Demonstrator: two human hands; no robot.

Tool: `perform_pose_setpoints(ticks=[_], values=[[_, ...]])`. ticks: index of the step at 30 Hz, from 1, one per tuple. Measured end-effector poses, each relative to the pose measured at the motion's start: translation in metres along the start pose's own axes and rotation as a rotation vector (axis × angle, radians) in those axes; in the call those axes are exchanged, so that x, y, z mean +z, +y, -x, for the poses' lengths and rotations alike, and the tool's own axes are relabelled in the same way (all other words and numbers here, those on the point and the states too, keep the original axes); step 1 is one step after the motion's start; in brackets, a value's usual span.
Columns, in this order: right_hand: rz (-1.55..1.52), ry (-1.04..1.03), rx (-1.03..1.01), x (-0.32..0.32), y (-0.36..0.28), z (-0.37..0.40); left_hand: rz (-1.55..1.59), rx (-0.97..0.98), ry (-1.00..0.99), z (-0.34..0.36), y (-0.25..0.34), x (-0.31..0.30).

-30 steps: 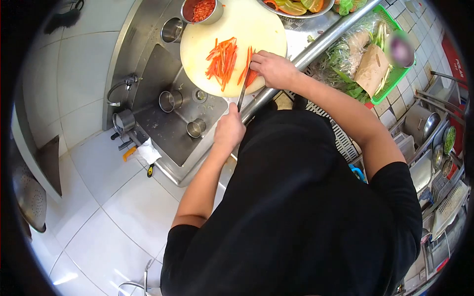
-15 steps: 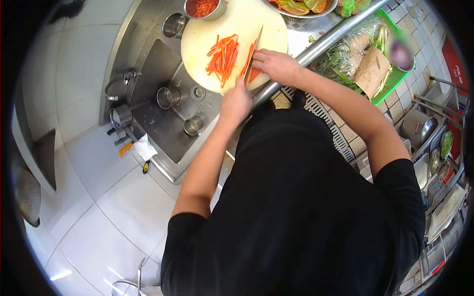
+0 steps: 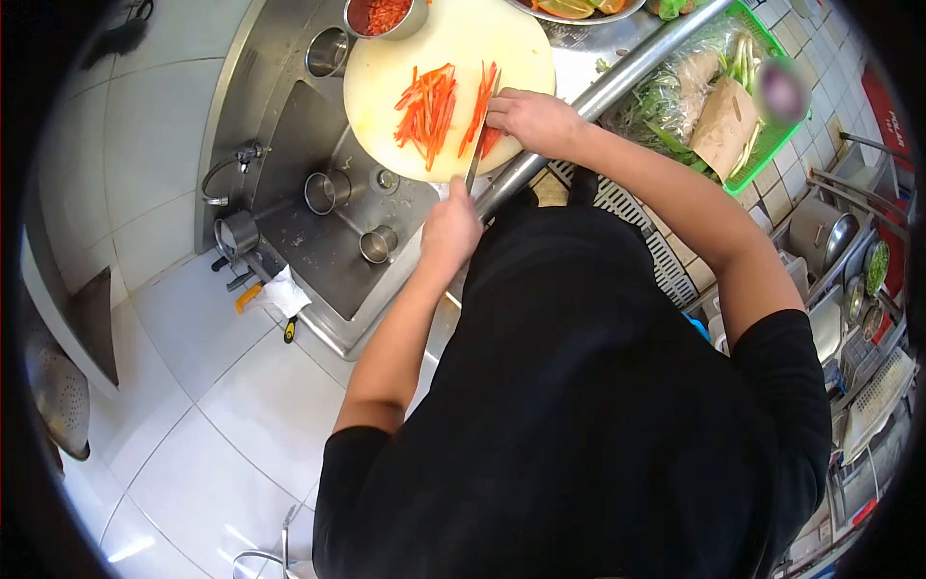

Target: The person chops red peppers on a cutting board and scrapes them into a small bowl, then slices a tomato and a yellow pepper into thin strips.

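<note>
My left hand (image 3: 449, 228) grips the handle of a knife (image 3: 479, 145), whose blade lies across the near side of a round cream cutting board (image 3: 502, 39). My right hand (image 3: 529, 118) presses down on a piece of carrot (image 3: 489, 142) right beside the blade. A strip of cut carrot lies along the blade. To the left on the board is a loose heap of orange carrot strips (image 3: 422, 104).
A steel bowl of chopped red bits (image 3: 381, 15) and a bowl of sliced peppers (image 3: 579, 8) stand at the board's far edge. The board rests over a steel sink (image 3: 318, 241) holding several steel cups. A green basket of greens (image 3: 714, 106) is on the right.
My left hand pushed the knife forward over the carrot, then drew it back toward me. My right hand has stayed on the carrot piece.
</note>
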State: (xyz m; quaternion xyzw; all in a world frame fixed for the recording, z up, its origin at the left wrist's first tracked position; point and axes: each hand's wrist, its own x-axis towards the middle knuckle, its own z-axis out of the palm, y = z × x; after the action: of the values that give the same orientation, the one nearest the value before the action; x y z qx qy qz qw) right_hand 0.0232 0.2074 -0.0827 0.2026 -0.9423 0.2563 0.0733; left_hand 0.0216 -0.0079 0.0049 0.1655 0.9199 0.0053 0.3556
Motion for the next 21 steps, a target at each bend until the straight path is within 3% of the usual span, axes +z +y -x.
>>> perform_pose_setpoints(ticks=[2, 6, 10, 15, 18, 21], values=[[0.037, 0.004, 0.005, -0.001, 0.002, -0.001, 0.039, 0.130, 0.140, -0.036, 0.009, 0.005], [0.064, -0.082, -0.004, -0.008, 0.005, -0.004, -0.021, 0.175, 0.078, -0.032, 0.012, -0.024], [0.068, -0.039, 0.016, -0.003, 0.004, -0.003, 0.000, 0.059, 0.029, 0.001, -0.002, -0.004], [0.047, -0.036, -0.030, -0.006, 0.001, -0.005, 0.023, 0.188, 0.131, -0.051, 0.015, -0.010], [0.071, -0.076, -0.018, -0.007, 0.006, -0.010, 0.022, 0.136, 0.046, -0.010, 0.011, -0.027], [0.069, -0.016, -0.025, -0.001, 0.008, -0.007, 0.041, 0.071, 0.046, -0.013, 0.008, 0.003]])
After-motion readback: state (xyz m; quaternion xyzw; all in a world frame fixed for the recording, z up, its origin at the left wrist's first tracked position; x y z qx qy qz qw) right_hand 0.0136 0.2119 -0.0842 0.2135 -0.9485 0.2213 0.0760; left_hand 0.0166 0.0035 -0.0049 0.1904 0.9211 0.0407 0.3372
